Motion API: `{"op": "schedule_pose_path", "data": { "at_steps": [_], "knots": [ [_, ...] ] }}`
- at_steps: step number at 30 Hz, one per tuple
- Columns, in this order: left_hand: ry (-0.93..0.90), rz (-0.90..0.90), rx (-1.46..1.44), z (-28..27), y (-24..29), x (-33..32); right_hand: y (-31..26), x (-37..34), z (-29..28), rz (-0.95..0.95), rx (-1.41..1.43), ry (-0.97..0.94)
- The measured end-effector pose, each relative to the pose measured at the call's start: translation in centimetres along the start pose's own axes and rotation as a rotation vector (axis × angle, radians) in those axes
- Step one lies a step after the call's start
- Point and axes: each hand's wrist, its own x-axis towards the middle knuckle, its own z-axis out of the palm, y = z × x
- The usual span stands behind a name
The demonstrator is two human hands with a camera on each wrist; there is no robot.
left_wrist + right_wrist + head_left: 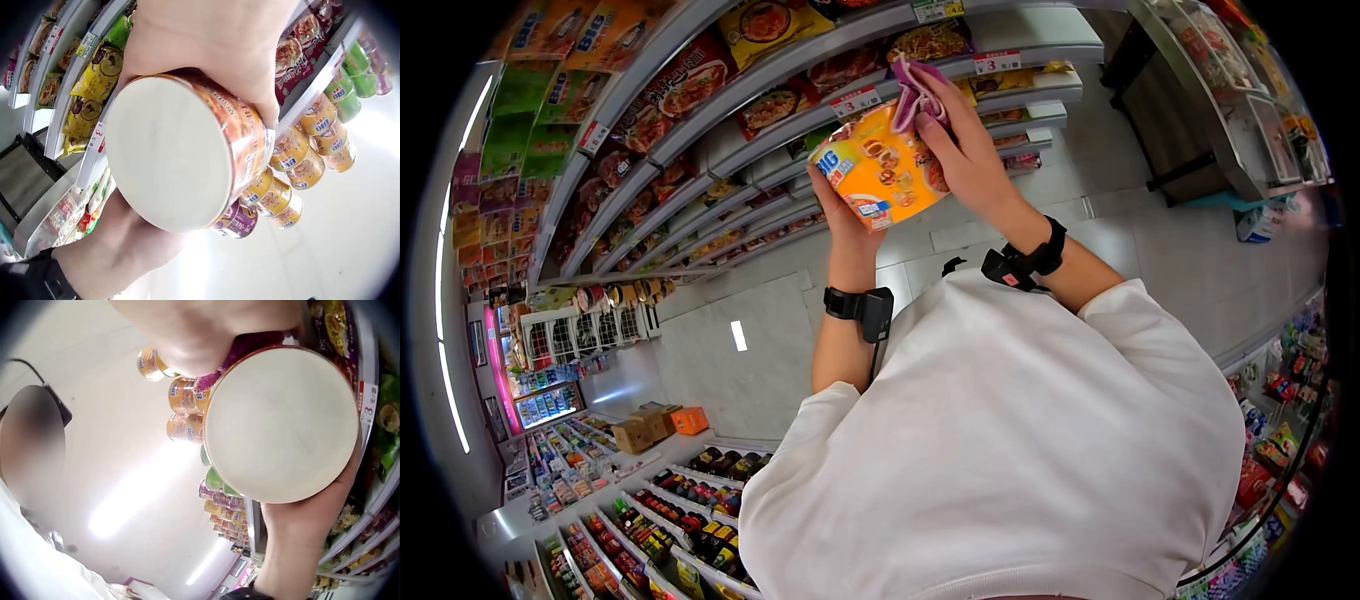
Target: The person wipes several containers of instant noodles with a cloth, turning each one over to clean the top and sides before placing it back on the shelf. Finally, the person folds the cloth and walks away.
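The left hand (846, 212) was curled round the lower side of an orange noodle tub (890, 185), at about its seven o'clock, the thumb on one side and fingers on the other. The right hand (965, 150), at the tub's two o'clock, was closed far enough to pinch a bunched purple cloth (918, 98) between thumb and fingers, with the cloth against the tub near one o'clock. How hard either hand pressed could not be told.

The tub was in the air between the hands, tilted, its white base (169, 153) turned away from the body, as both wrist views showed. The step in hand looked like wiping the tub. Doing it well called for a steady left hold, low and clear of the cloth's path, while the tub was turned a little between strokes. The cloth was better spread flat under the fingers than bunched, so that the rim and curved side both got full contact. Too tight a squeeze might have dented the wall.

Just beyond, at eleven o'clock, stood a shelf price tag (856, 102), with noodle packets (775, 108) behind; drawing the tub towards six o'clock would have spared them a knock. Further out, stacked green tubs (513, 150) stood at nine o'clock, and a glass-sided case (1215, 85) at two.
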Motion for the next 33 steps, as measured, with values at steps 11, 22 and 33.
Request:
{"op": "schedule_pose_path", "data": {
  "at_steps": [11, 22, 33],
  "knots": [
    [0.058, -0.091, 0.086, 2.7, 0.0, -1.0, -4.0, -1.7, 3.3, -0.589, -0.771, -0.003],
    [-0.079, -0.390, -0.511, 2.9, 0.6, -0.6, -6.1, -2.2, 0.5, -0.602, -0.825, 0.043],
    [0.099, -0.195, -0.033, 2.9, 0.1, -0.2, -1.5, -2.4, -1.8, -0.213, -0.156, 0.052]
  ]
}}
